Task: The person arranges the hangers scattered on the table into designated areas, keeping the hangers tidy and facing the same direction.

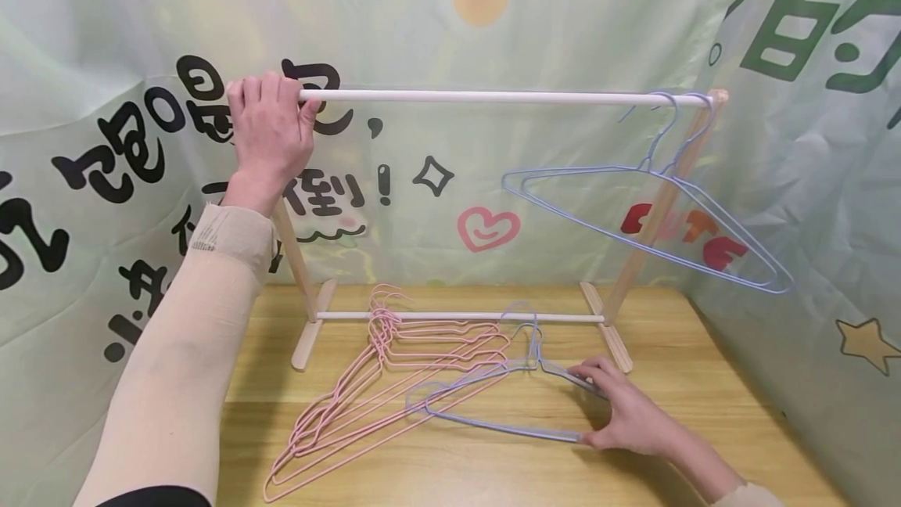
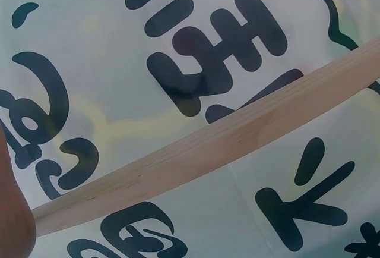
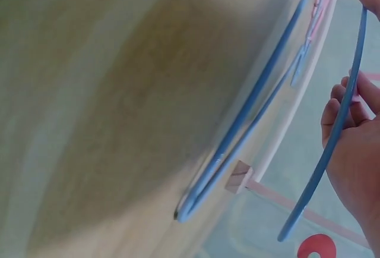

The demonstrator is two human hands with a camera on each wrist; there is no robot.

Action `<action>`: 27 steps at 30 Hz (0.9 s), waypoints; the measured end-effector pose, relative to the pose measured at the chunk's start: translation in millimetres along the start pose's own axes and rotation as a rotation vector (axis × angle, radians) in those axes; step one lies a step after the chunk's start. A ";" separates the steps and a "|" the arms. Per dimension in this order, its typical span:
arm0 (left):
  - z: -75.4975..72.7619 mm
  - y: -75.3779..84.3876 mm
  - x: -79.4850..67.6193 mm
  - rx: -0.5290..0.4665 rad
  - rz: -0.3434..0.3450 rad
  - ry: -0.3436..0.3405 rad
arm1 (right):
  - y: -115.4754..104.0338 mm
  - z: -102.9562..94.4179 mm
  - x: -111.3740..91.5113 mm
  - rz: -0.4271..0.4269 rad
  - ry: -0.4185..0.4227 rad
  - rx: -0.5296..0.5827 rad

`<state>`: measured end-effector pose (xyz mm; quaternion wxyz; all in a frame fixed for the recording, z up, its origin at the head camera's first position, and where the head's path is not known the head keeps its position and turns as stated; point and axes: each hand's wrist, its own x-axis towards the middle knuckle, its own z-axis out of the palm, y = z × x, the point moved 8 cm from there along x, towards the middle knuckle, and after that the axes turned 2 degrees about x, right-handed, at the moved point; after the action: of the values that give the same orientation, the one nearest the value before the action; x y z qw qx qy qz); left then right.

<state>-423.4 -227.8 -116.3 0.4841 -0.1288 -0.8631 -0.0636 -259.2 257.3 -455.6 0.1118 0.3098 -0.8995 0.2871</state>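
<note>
My left hand [image 1: 267, 127] grips the left end of the rack's white top rail [image 1: 464, 97]. Only an edge of that hand shows in the left wrist view, by the rack's wooden upright [image 2: 178, 163]. Low at the right, my right hand [image 1: 629, 413] holds a blue clothes hanger [image 1: 507, 429] near one end, fingers at its upper arm and thumb at its lower bar. In the right wrist view the held hanger [image 3: 341, 121] crosses in front of the hand, and another blue hanger [image 3: 252, 103] lies on the table. Part of the held hanger is hidden behind the hand.
Two blue hangers [image 1: 584, 171] hang at the right end of the top rail. Several pink hangers [image 1: 338, 405] lie in a pile on the wooden table [image 1: 704, 382], their hooks by the rack's lower bar [image 1: 457, 316]. A printed cloth [image 1: 422, 30] hangs behind.
</note>
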 end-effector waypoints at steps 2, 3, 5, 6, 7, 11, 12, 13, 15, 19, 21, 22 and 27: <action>-0.4 0.1 0.1 -0.001 0.001 0.002 | -3.2 -4.6 1.0 -0.017 0.030 -0.001; -0.5 0.2 0.2 -0.001 0.002 0.003 | -4.5 -6.8 1.4 -0.024 0.040 -0.002; -0.8 0.1 0.2 0.000 0.003 0.004 | -7.4 -12.0 2.6 -0.043 0.064 -0.006; -0.9 0.1 0.2 0.001 0.003 0.004 | -9.1 -15.0 3.2 -0.053 0.076 -0.003; -0.9 0.1 0.1 0.002 0.003 0.004 | -10.7 -17.9 3.9 -0.061 0.086 -0.005; -1.2 0.4 -0.2 0.002 0.003 0.005 | -17.9 -32.3 7.6 -0.089 0.137 -0.008; -1.3 0.5 -0.3 0.000 0.003 0.005 | -19.9 -36.4 8.4 -0.091 0.149 -0.011; -1.2 0.5 -0.5 -0.001 0.003 0.004 | -21.8 -40.4 9.2 -0.093 0.162 -0.017; -1.0 0.5 -1.0 -0.003 0.001 0.002 | -25.4 -48.6 10.7 -0.098 0.184 -0.028; -0.7 0.4 -1.6 0.000 -0.001 -0.004 | -29.8 -65.8 13.4 -0.132 0.228 -0.052; -1.0 0.5 -1.8 0.001 0.001 0.000 | -32.0 -75.9 14.9 -0.169 0.252 -0.057; -1.2 0.6 -1.8 0.001 0.004 0.005 | -33.4 -81.3 15.8 -0.187 0.271 -0.067; -2.2 1.4 -1.0 -0.001 0.014 0.022 | -43.3 -107.7 20.6 -0.244 0.354 -0.155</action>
<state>-420.7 -227.1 -116.1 0.4938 -0.1343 -0.8569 -0.0621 -245.9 282.4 -341.1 0.3252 0.3518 -0.8411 0.2510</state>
